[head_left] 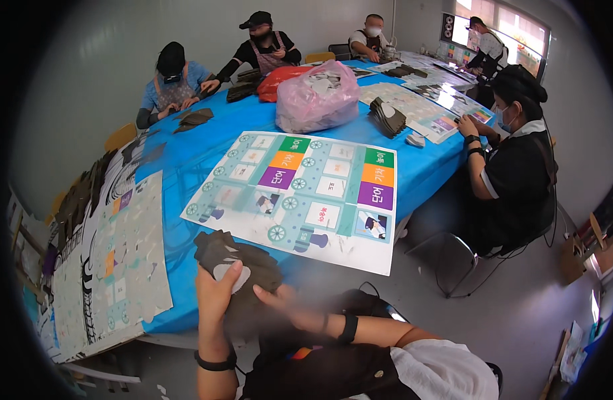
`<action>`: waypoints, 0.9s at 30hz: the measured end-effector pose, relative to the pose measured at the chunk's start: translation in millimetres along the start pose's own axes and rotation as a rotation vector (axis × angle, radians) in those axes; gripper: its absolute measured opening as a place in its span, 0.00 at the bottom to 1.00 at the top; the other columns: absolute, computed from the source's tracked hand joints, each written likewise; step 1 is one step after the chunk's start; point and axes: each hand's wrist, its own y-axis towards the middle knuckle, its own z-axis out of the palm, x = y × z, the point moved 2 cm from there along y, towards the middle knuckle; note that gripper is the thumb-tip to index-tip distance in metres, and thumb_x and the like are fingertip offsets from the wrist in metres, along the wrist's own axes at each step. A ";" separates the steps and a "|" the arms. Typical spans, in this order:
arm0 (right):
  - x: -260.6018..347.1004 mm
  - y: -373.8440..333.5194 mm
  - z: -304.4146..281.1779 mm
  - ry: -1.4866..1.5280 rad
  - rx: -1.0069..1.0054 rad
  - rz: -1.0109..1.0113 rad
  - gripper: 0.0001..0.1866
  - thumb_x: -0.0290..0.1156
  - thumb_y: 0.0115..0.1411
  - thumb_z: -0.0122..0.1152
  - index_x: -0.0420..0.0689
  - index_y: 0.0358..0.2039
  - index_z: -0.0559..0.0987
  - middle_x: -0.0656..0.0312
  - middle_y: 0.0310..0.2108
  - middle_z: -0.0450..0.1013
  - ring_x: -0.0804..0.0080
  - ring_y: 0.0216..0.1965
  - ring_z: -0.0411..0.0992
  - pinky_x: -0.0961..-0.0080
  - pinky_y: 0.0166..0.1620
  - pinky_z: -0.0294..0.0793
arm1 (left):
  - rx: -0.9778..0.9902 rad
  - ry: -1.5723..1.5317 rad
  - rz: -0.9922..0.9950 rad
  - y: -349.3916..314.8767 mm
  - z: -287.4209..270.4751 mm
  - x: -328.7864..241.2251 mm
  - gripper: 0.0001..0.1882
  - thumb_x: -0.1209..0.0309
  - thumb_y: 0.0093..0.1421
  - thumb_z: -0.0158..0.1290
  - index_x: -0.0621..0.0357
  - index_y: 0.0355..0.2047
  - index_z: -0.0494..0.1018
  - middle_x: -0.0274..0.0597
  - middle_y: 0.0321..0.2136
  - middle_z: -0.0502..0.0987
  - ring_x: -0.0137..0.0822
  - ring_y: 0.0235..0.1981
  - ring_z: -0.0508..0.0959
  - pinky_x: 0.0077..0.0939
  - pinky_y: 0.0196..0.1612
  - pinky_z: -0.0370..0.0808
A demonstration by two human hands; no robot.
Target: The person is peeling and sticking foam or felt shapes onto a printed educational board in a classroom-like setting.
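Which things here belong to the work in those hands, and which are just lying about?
Seemingly in the work: dark layered stack, held in the left hand and right hand; white rounded piece on it.

Seemingly just lying about: central printed sheet, red bag, pink bag (contents unclear).

We get daylight from the window (510, 30), upper R, partly blown out, w/ strong glare on the far sheets (446, 99) across the counter (236, 121). Rest of rm's med. bright; shade pools under the counter's R edge. We see hazy smudges, incl. approx. over the R grip (290, 308), which looks soft. The near printed sheet (296, 193) reads fairly sharp. Fisheye bends straight edges; corners go black.
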 end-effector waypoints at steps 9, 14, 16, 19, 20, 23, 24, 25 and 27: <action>36.5 2.8 16.5 -0.321 -0.244 -0.708 0.31 0.40 0.63 0.65 0.38 0.60 0.66 0.43 0.47 0.71 0.49 0.49 0.74 0.66 0.51 0.73 | 0.111 -0.594 -0.010 -13.6 -7.8 10.2 0.44 0.53 0.54 0.69 0.60 0.64 0.61 0.44 0.56 0.71 0.41 0.57 0.73 0.39 0.59 0.72; 84.1 35.4 32.4 -0.221 -0.047 -0.714 0.47 0.36 0.56 0.71 0.38 0.69 0.54 0.46 0.56 0.69 0.63 0.59 0.68 0.69 0.61 0.65 | -0.087 -0.794 0.210 -7.7 1.4 29.5 0.55 0.36 0.47 0.65 0.64 0.64 0.62 0.47 0.60 0.70 0.45 0.61 0.72 0.43 0.65 0.70; 89.3 51.8 26.9 -0.334 0.039 -0.792 0.43 0.41 0.56 0.70 0.37 0.66 0.62 0.44 0.57 0.70 0.58 0.58 0.70 0.67 0.61 0.66 | -0.164 -0.794 0.243 -3.5 6.0 28.7 0.54 0.35 0.49 0.64 0.66 0.62 0.63 0.47 0.60 0.70 0.44 0.60 0.72 0.43 0.65 0.70; 87.1 66.3 31.1 -0.548 -0.074 -0.806 0.38 0.44 0.55 0.72 0.34 0.59 0.71 0.42 0.51 0.75 0.52 0.53 0.76 0.65 0.57 0.72 | -0.270 -0.766 0.266 -6.5 -4.4 46.0 0.47 0.40 0.56 0.61 0.67 0.61 0.64 0.46 0.58 0.71 0.43 0.59 0.72 0.42 0.65 0.69; 91.5 63.0 32.3 -0.575 -0.116 -0.793 0.37 0.44 0.54 0.73 0.33 0.57 0.73 0.41 0.49 0.77 0.50 0.51 0.77 0.65 0.55 0.74 | -0.407 -0.743 0.255 -10.0 -10.0 52.7 0.45 0.42 0.58 0.60 0.67 0.61 0.64 0.46 0.57 0.72 0.42 0.59 0.73 0.41 0.65 0.69; 104.2 68.9 12.3 -0.663 -0.121 -0.840 0.34 0.39 0.54 0.73 0.34 0.56 0.74 0.41 0.47 0.78 0.50 0.49 0.79 0.64 0.52 0.77 | -0.683 -0.378 0.406 -4.7 -23.8 16.0 0.49 0.45 0.60 0.61 0.64 0.68 0.52 0.49 0.68 0.57 0.46 0.67 0.62 0.45 0.67 0.63; 110.1 70.5 7.0 -0.655 -0.066 -0.799 0.31 0.37 0.54 0.73 0.36 0.55 0.75 0.44 0.46 0.78 0.53 0.48 0.79 0.65 0.52 0.77 | -0.715 -0.173 0.501 -4.5 -37.4 11.1 0.53 0.43 0.58 0.62 0.64 0.70 0.49 0.49 0.70 0.53 0.47 0.69 0.59 0.47 0.68 0.61; 116.0 68.2 6.1 -0.716 -0.002 -0.806 0.30 0.36 0.54 0.73 0.37 0.55 0.75 0.46 0.46 0.79 0.54 0.47 0.80 0.66 0.51 0.77 | -0.627 -0.024 0.584 -6.2 -50.2 8.3 0.56 0.41 0.54 0.63 0.62 0.70 0.49 0.52 0.70 0.54 0.48 0.69 0.58 0.47 0.70 0.57; 106.2 72.8 5.6 -0.861 0.075 -0.847 0.28 0.34 0.53 0.72 0.39 0.54 0.76 0.49 0.43 0.80 0.53 0.45 0.80 0.67 0.49 0.78 | -0.393 0.260 0.642 -14.6 -56.6 -10.2 0.67 0.34 0.43 0.67 0.62 0.71 0.49 0.54 0.70 0.55 0.50 0.70 0.56 0.48 0.72 0.49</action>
